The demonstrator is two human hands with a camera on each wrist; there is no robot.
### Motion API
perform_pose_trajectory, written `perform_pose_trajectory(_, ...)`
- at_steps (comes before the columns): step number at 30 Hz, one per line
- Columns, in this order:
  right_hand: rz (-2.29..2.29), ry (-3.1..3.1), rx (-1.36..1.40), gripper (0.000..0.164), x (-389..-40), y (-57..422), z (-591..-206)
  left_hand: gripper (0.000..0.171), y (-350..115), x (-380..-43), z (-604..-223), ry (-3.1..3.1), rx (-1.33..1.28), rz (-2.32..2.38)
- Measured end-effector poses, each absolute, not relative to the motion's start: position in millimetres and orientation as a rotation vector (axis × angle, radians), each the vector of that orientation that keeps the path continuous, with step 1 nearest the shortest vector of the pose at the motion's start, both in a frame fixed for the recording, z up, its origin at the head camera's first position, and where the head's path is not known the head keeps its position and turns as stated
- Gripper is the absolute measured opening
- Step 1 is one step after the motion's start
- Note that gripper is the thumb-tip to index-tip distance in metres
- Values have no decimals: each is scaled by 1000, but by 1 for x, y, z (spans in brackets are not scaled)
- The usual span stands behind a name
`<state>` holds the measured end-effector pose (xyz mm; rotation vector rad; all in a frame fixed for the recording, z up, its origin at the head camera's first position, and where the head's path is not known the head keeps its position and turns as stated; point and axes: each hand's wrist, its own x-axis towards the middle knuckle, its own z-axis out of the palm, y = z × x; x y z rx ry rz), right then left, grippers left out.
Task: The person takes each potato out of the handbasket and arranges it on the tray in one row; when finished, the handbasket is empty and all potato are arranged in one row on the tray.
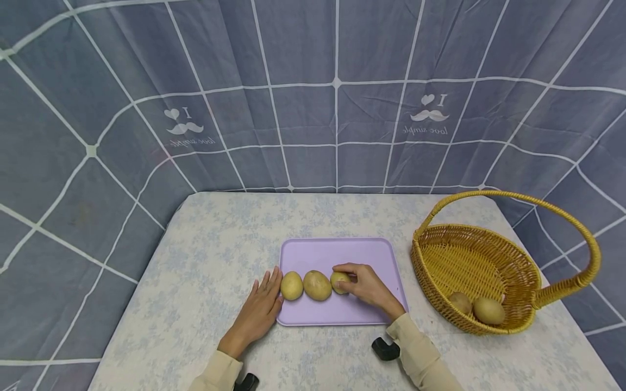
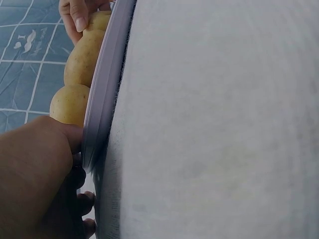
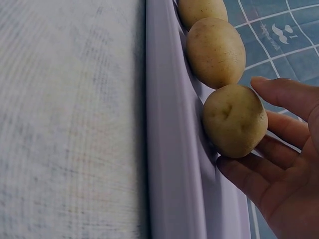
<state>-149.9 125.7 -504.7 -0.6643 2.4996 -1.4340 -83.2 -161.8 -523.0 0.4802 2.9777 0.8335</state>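
Observation:
Three potatoes stand in a row on a lilac tray (image 1: 337,252). My right hand (image 1: 364,283) holds the right-hand potato (image 3: 234,121) between thumb and fingers; it sits on the tray beside the larger middle potato (image 1: 317,285). At the other end, the left potato (image 1: 291,286) lies close to the tray's left edge. My left hand (image 1: 262,304) rests flat along that edge, fingers straight, with the thumb by the left potato. In the left wrist view, part of the left hand's fingers is hidden behind the tray rim.
A yellow wicker basket (image 1: 425,271) with a tall arched handle (image 1: 552,203) stands right of the tray, with two potatoes (image 1: 489,311) inside. A pale patterned cloth (image 1: 220,233) covers the table. Blue-grey gridded curtains (image 1: 303,114) hang behind and at the sides.

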Motion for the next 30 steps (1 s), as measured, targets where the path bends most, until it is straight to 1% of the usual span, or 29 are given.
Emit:
perform_pose_trajectory(10, -1456, 2483, -674, 38, -152, 127, -502, 58, -162, -84, -521, 2982, 485, 832)
perform_pose_trajectory(15, -1495, 2489, -640, 40, -154, 136, -493, 58, -162, -84, -521, 2984, 484, 830)
perform_pose_trajectory(23, -1590, 2524, -505, 50, -154, 170, -476, 58, -162, -85, -522, 2991, 486, 829)
perform_pose_trajectory(26, -1641, 2536, -477, 56, -150, 188, -469, 57, -162, -84, -522, 2993, 492, 840)
perform_pose_trajectory(30, -1695, 2547, -429, 59, -142, 214, -458, 57, -163, -83, -524, 3003, 511, 846)
